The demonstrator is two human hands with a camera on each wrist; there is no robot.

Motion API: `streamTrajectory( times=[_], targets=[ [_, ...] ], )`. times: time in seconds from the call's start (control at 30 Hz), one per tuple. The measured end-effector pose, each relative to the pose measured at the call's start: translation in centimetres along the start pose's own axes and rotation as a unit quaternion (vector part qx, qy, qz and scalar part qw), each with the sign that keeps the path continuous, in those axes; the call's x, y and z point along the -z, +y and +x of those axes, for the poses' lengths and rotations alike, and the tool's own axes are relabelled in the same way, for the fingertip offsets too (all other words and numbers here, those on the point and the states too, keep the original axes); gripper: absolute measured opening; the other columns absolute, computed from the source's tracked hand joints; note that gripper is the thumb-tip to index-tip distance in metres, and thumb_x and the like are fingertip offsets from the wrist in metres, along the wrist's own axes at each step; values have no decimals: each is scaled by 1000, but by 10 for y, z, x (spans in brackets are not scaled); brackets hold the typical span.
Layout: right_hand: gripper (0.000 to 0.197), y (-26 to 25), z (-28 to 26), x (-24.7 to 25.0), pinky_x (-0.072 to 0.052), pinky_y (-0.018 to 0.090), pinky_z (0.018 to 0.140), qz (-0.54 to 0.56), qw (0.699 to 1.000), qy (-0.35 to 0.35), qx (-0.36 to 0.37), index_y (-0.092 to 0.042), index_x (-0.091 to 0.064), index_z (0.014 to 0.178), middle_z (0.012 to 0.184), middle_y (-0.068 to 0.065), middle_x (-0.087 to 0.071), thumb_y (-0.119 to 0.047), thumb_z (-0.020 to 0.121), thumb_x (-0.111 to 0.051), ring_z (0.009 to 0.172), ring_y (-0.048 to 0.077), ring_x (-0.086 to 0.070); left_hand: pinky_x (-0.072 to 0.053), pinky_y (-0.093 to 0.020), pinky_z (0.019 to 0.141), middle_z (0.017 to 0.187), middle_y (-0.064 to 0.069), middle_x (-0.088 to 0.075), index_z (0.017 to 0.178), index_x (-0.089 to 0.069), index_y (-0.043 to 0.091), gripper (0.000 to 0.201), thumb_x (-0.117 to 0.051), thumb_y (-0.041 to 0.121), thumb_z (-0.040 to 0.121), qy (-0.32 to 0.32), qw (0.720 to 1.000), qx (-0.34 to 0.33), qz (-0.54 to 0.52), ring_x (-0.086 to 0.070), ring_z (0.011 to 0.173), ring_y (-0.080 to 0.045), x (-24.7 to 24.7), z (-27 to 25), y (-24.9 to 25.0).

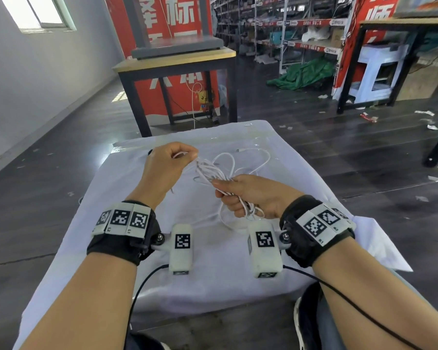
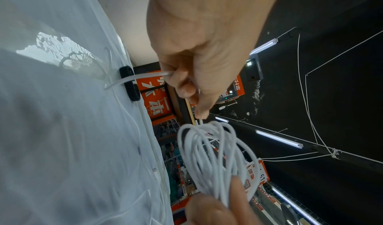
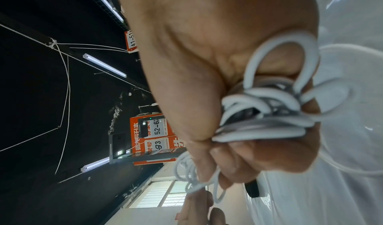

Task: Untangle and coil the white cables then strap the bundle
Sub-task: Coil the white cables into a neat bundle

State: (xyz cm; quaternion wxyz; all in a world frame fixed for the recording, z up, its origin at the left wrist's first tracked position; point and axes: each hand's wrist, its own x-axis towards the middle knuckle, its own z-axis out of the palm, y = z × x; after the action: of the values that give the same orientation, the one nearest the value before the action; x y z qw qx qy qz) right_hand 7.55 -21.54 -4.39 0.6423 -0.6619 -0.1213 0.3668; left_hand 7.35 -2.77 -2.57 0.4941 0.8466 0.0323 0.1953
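A coil of white cable (image 1: 214,173) hangs in the air above the white-covered table (image 1: 212,269). My right hand (image 1: 234,195) grips the coil's near end in a fist; the loops (image 3: 269,113) bunch in its palm. My left hand (image 1: 185,156) pinches a cable strand at the coil's far end, and the loops (image 2: 211,153) fan out below its fingertips. Loose cable (image 1: 253,157) trails over the table behind the hands, ending in a plug (image 1: 238,150). A black strap (image 2: 129,82) lies on the table at its far left edge.
The table is small and draped with a white cloth under clear plastic. Dark floor surrounds it. A black-legged table (image 1: 177,64) stands ahead, and shelving racks (image 1: 288,29) fill the back right. My shoe (image 1: 301,324) shows at the lower right.
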Motion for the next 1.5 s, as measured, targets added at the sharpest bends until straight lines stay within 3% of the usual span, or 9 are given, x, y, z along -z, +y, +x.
streamTrajectory(
  times=[0.23,0.47,0.63,0.77,0.87,1.07,1.23,1.4,1.5],
  targets=[
    [33,-6,3,5,-39,18,39,211,975,24,58,-13,-48,74,48,-4,-40,-35,97,-49,39,8,-37,-41,-12,50,72,1,-62,96,-72,19,19,-56,30,96,-5,997,-19,73,-47,49,-11,4,2,-7],
    [39,-10,7,25,-46,15,42,535,837,44,110,-12,-47,67,54,-5,-47,-37,97,-48,40,7,-46,-44,-17,57,71,2,-64,95,-71,22,22,-51,32,98,-79,985,-48,148,-52,47,-10,3,-3,-5],
    [38,-4,9,32,-48,16,43,565,806,133,114,-11,-47,70,58,2,-61,-37,99,-46,40,10,-52,-51,-26,58,69,8,-67,93,-72,27,22,-54,39,95,-170,962,-56,206,-56,48,-6,-3,-8,4],
    [34,-4,8,32,-50,20,46,526,806,250,109,-11,-48,74,71,7,-63,-35,99,-49,42,11,-56,-59,-34,73,66,9,-70,89,-73,27,16,-62,38,91,-219,956,-27,193,-66,57,-7,-3,-11,11],
    [30,-6,8,28,-56,31,65,496,814,282,107,-7,-49,84,85,10,-58,-33,99,-49,67,18,-60,-58,-32,79,68,10,-71,90,-74,28,12,-65,36,89,-228,959,-31,166,-67,63,-5,-1,-14,19],
    [32,-10,3,18,-46,47,98,446,848,263,111,-4,-43,115,118,19,-52,-33,102,-41,116,37,-56,-50,-15,63,75,9,-72,107,-72,32,19,-64,27,90,-356,919,-6,170,-62,59,-3,-3,-24,35],
    [33,-6,6,26,-51,33,70,409,841,342,96,-8,-48,81,82,8,-53,-35,100,-47,72,19,-55,-43,-11,56,73,8,-71,111,-71,31,22,-62,28,92,-328,932,-29,154,-58,53,-7,-10,-26,35],
    [33,-9,2,19,-57,42,60,429,867,243,68,-6,-46,102,85,19,-61,-38,102,-39,71,29,-63,-46,-11,64,74,8,-72,105,-73,31,18,-67,27,89,-322,938,-47,124,-54,52,-6,-12,-27,39],
    [43,-12,0,18,-58,34,52,467,860,190,72,0,-51,103,69,17,-67,-40,102,-34,61,26,-67,-41,-8,58,75,8,-72,104,-74,34,19,-68,28,88,-352,924,-40,144,-57,55,-6,-15,-30,39]
  ],
)
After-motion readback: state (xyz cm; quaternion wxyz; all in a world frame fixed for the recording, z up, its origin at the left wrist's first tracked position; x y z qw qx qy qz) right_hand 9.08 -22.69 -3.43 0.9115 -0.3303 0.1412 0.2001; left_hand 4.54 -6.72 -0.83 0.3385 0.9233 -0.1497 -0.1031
